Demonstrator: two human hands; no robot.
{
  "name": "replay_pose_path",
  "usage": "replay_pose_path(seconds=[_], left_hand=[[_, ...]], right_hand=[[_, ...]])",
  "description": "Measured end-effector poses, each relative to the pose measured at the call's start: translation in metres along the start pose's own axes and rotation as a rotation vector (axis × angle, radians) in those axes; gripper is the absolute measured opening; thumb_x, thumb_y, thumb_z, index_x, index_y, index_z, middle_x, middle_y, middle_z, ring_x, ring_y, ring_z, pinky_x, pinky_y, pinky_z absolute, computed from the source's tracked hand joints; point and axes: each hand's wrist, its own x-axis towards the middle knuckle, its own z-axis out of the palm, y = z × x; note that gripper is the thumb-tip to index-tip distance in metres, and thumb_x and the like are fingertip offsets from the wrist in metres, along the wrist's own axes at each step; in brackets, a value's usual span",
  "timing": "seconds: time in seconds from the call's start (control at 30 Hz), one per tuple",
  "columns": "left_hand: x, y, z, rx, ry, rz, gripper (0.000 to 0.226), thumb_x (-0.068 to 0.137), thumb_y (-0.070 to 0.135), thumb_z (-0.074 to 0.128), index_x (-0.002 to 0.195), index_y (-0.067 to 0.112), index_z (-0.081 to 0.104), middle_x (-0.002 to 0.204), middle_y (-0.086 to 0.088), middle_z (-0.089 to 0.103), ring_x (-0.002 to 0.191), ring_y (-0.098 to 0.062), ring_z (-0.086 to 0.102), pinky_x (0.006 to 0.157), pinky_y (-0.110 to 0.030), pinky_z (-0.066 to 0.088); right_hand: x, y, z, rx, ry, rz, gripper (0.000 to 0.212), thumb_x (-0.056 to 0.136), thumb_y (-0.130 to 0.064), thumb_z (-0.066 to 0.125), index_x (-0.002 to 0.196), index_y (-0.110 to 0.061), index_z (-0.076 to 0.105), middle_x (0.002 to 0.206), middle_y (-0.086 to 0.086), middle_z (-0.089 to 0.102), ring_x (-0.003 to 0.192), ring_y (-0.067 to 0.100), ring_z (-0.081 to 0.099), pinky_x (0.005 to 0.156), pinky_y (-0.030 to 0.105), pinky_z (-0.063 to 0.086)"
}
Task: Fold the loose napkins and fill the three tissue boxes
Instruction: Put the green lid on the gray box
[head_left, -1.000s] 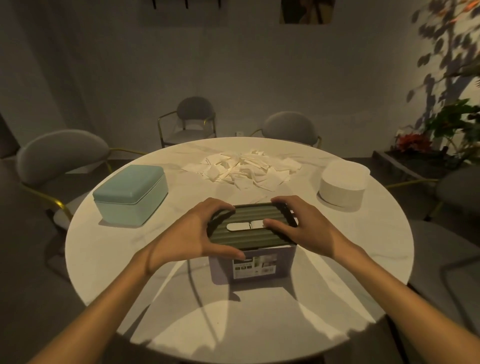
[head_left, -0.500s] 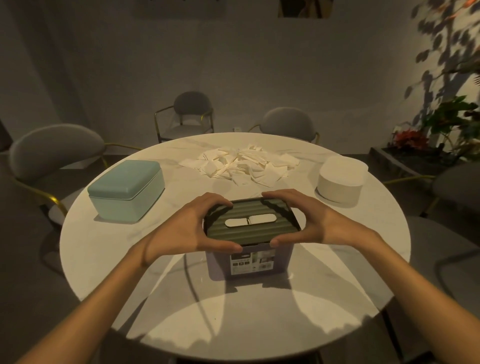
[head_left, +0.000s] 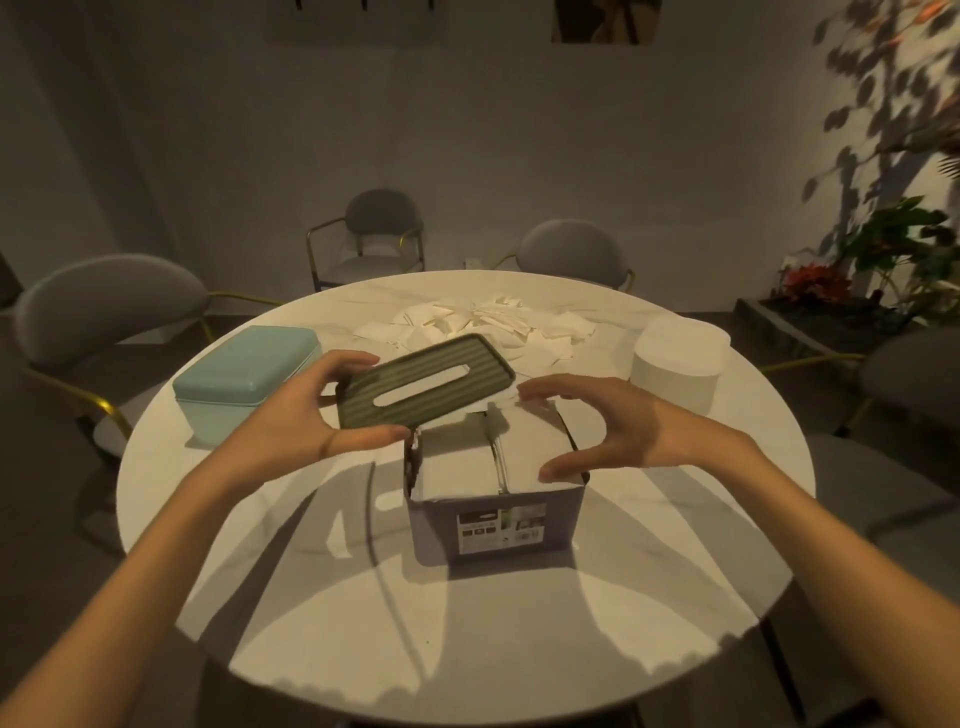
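The purple box (head_left: 496, 525) has a sticker (head_left: 501, 527) on its front with tiny pictures and maybe words, but they are too small and blurry to read.

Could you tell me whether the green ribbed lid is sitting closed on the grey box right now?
No, the left hand holds the green lid lifted and tilted off the grey box, leaving the box open.

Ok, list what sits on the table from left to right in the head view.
Teal box → green lid held up in the left hand → open purple box → right hand → round white box.
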Motion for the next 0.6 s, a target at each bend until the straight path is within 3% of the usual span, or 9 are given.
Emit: replay_pose_path(seconds=[0.2,0.3,0.4,0.53,0.6], left_hand=[[-0.001,-0.008,-0.003,-0.056,0.087,-0.087,0.124,0.024,0.097,0.073,0.133,0.040,0.054,0.123,0.019,0.058,0.115,-0.004,0.055,0.096,-0.027,0.046],[-0.004,-0.011,-0.003,-0.048,0.074,-0.096,0.125,0.024,0.097,0.072,0.133,0.039,0.053,0.122,0.019,0.057,0.114,-0.005,0.056,0.094,-0.025,0.046],[-0.005,-0.010,-0.003,-0.037,0.070,-0.089,0.125,0.025,0.098,0.071,0.134,0.039,0.052,0.122,0.020,0.057,0.112,-0.002,0.056,0.092,-0.022,0.045],[-0.005,-0.008,0.000,-0.040,0.065,-0.077,0.099,0.051,0.079,0.083,0.136,0.038,0.051,0.123,0.017,0.059,0.115,-0.006,0.057,0.102,-0.031,0.049],[-0.005,-0.006,0.002,-0.027,0.035,-0.052,0.095,0.055,0.077,0.084,0.136,0.040,0.051,0.123,0.020,0.058,0.113,-0.001,0.057,0.097,-0.023,0.049]], right_hand=[[0.017,-0.017,-0.012,-0.219,-0.130,0.022,0.091,0.067,-0.074,0.073,0.147,-0.041,0.041,0.151,-0.020,0.042,0.131,0.003,0.038,0.108,0.023,0.034],[0.017,-0.023,-0.013,-0.304,-0.151,0.006,0.095,0.065,-0.080,0.067,0.147,-0.040,0.041,0.150,-0.018,0.045,0.131,0.007,0.042,0.108,0.028,0.040],[0.014,-0.022,-0.009,-0.348,-0.161,-0.018,0.083,0.072,-0.078,0.067,0.143,-0.039,0.048,0.143,-0.019,0.051,0.125,0.010,0.048,0.104,0.026,0.046],[0.008,-0.024,-0.009,-0.321,-0.170,0.003,0.078,0.075,-0.075,0.066,0.144,-0.042,0.048,0.142,-0.020,0.053,0.122,0.006,0.048,0.095,0.018,0.041],[0.009,-0.025,-0.009,-0.317,-0.198,0.034,0.081,0.074,-0.074,0.066,0.145,-0.041,0.045,0.143,-0.017,0.053,0.126,0.010,0.049,0.099,0.022,0.044]])
